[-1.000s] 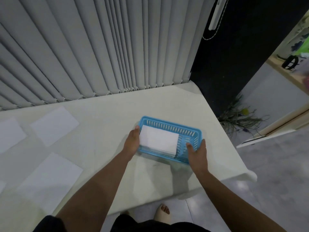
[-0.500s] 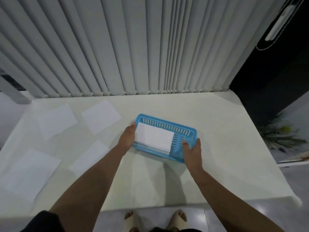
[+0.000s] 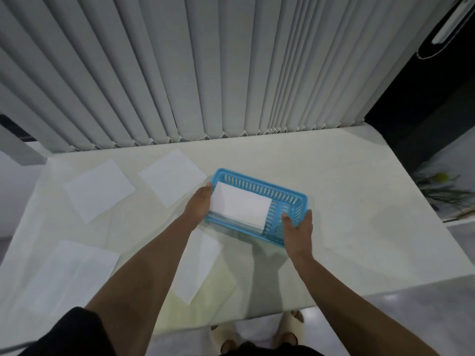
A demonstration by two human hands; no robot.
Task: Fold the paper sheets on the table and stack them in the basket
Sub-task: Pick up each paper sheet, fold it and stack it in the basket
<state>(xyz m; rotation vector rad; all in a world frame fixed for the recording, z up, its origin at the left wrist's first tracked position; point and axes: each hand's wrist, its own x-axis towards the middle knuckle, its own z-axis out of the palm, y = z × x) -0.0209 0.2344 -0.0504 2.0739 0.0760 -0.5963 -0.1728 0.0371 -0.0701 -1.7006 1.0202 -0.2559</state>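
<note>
On the table [image 3: 334, 188], the left hand [image 3: 199, 205] is gripping the blue basket [image 3: 259, 179] at its left end beside folded sheets [image 3: 240, 209], the right hand [image 3: 299, 231] pinching its right end.

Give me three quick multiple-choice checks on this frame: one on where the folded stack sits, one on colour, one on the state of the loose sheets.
1. Where in the basket does the folded stack lie?
A) in its left part, by the left hand
B) in its right part
C) under it

2. What colour is the basket?
A) red
B) blue
C) white

3. The loose sheets left of the basket are:
A) crumpled
B) rolled up
C) lying flat, unfolded

Answers:
1 A: the slotted floor at the basket's right end is bare.
2 B: its rim and walls are light blue.
3 C: each shows as a flat rectangle on the table.
</note>
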